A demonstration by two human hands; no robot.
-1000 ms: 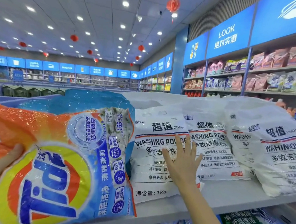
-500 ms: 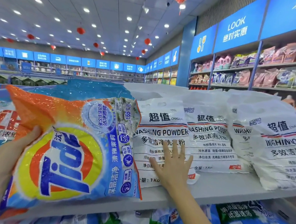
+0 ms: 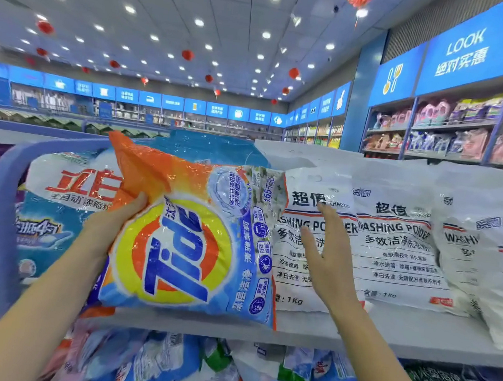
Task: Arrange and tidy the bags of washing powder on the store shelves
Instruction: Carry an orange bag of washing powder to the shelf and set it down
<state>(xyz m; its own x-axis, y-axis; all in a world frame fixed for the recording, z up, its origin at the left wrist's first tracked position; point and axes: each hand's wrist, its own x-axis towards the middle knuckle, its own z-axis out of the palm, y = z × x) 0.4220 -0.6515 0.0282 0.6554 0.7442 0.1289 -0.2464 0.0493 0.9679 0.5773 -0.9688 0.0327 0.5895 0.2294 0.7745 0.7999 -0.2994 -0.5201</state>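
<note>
Head view, placing step: left hand (image 3: 111,226) grips the left edge of the orange Tide bag (image 3: 183,245) at centre frame, at the front of the shelf (image 3: 400,324) just beside the first white washing powder bag (image 3: 287,289), while the right hand (image 3: 328,268) keeps its fingers straight and apart before that bag, so the next move probably asks to push the Tide bag back, level with the row.

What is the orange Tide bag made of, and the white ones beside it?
The orange and blue Tide bag looks like thin glossy plastic film: it crinkles and glints under the lights. The white washing powder bags seem plastic too, slightly duller, with soft wrinkles.
</note>
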